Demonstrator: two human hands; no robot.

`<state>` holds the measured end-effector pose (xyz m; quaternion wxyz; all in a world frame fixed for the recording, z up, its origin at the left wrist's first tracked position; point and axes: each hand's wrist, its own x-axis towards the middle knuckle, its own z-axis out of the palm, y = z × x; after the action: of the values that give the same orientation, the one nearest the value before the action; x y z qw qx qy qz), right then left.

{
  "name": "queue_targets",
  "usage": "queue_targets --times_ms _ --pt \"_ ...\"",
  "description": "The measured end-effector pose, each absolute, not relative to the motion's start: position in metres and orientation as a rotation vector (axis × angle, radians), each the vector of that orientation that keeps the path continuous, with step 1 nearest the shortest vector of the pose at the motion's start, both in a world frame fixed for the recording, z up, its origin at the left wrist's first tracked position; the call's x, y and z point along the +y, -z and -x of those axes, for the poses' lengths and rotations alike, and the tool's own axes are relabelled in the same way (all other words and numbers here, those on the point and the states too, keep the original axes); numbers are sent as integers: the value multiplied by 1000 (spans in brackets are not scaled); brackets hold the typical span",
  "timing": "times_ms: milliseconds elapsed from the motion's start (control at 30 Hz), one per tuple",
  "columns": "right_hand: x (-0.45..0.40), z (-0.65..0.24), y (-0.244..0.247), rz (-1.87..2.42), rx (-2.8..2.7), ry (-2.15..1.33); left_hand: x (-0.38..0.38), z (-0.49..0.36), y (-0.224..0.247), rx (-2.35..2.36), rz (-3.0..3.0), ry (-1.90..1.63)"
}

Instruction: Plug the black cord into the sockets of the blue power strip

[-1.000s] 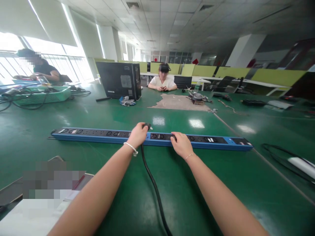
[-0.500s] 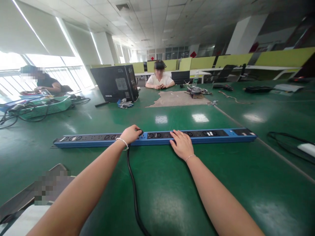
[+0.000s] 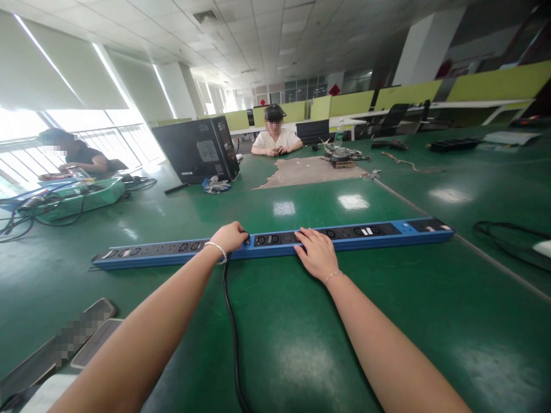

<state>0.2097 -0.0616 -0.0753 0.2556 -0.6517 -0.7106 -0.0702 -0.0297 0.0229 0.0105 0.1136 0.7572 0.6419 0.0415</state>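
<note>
A long blue power strip (image 3: pixel 284 251) with black socket panels lies across the green tabletop in front of me. Near its middle, my left hand (image 3: pixel 230 237) is closed around the plug of a black power cord (image 3: pixel 232 321); the plug is mostly hidden by my fingers, so I cannot tell how deep it sits in a socket. From under that hand the cord runs down toward the near edge. My right hand (image 3: pixel 317 252) rests flat on the strip a little to the right, fingers stretched over the sockets and holding nothing.
A black computer case (image 3: pixel 196 150) stands at the back left beside gloves (image 3: pixel 216 184). Further left is a green basket (image 3: pixel 86 198) of cables. Two people sit beyond. A phone-like device (image 3: pixel 64 338) lies at the near left, and black cable (image 3: pixel 512 244) at the right.
The view has tilted slightly, so the strip's left end sits lower and its right end higher. Both hands keep nearly the same places on the strip.
</note>
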Motion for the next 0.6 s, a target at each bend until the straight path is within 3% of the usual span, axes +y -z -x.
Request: queue_targets --times_ms 600 --pt "-62 -209 74 1765 -1910 165 8 12 -5 1987 -2344 -21"
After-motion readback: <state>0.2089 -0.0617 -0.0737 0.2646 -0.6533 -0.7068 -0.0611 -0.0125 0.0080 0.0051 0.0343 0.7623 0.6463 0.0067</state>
